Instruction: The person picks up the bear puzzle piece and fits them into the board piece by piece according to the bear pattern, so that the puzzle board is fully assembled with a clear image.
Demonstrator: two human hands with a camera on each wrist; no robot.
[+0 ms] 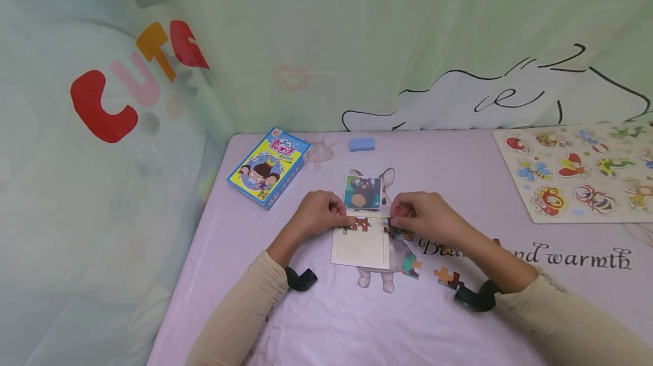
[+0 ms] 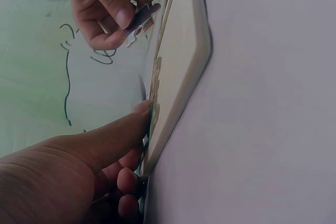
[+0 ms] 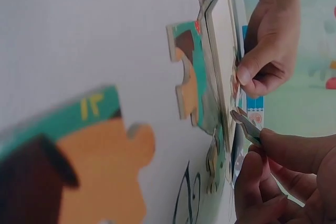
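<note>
Pinkish tabletop (image 1: 449,173), pale puzzle board (image 1: 359,250) mid-frame. Left hand (image 1: 319,213) grips the board's upper-left edge, fingers curled, thumb on the top-row pieces (image 1: 361,224). Right hand (image 1: 425,216) has its fingers pinching a puzzle piece (image 2: 143,18) by the board's upper-right corner. Probably light, stiff stuff, best grabbed by the rim; in the left-wrist view its long axis slants toward upper right.

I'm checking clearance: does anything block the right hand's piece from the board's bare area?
Nothing visible: the right hand holds the piece at the upper right of the board; the left hand is at the upper left.
</note>
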